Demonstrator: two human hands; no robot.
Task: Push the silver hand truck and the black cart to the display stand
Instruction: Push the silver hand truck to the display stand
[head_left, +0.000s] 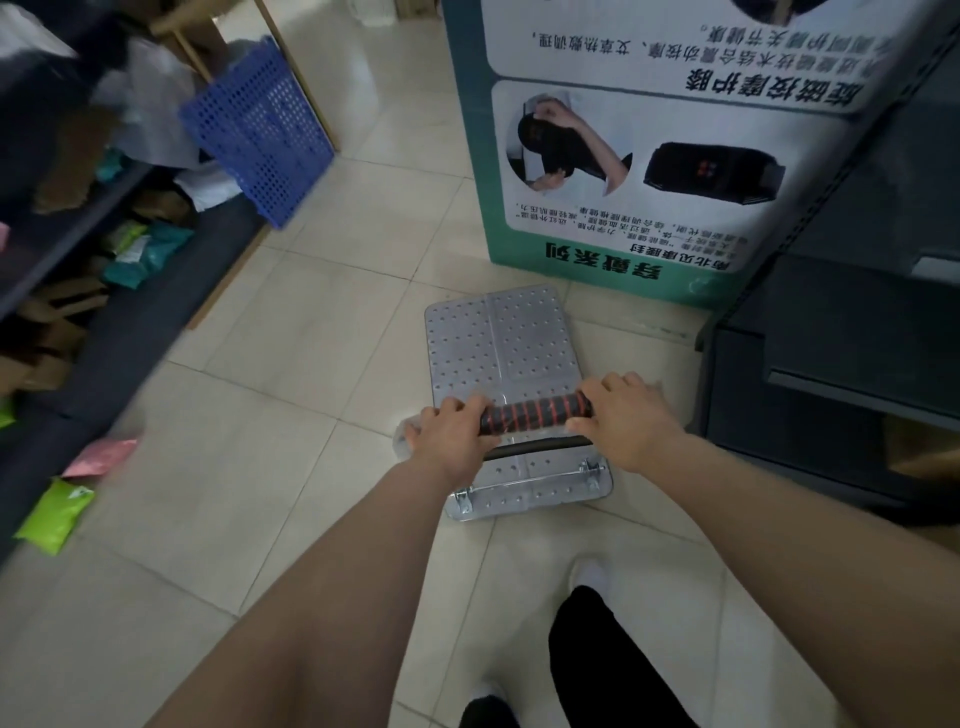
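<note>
The silver hand truck is a flat perforated metal platform on the tiled floor in the middle of the view. Its handle bar has a black grip with red rings. My left hand is closed around the left end of that handle, and my right hand is closed around the right end. Just beyond the platform's far edge stands the green-and-white display stand with printed product pictures. No black cart can be made out for certain.
Dark shelving with packets and cardboard runs along the left, with a blue perforated basket leaning at its far end. A dark shelf unit stands on the right. My legs and feet are below.
</note>
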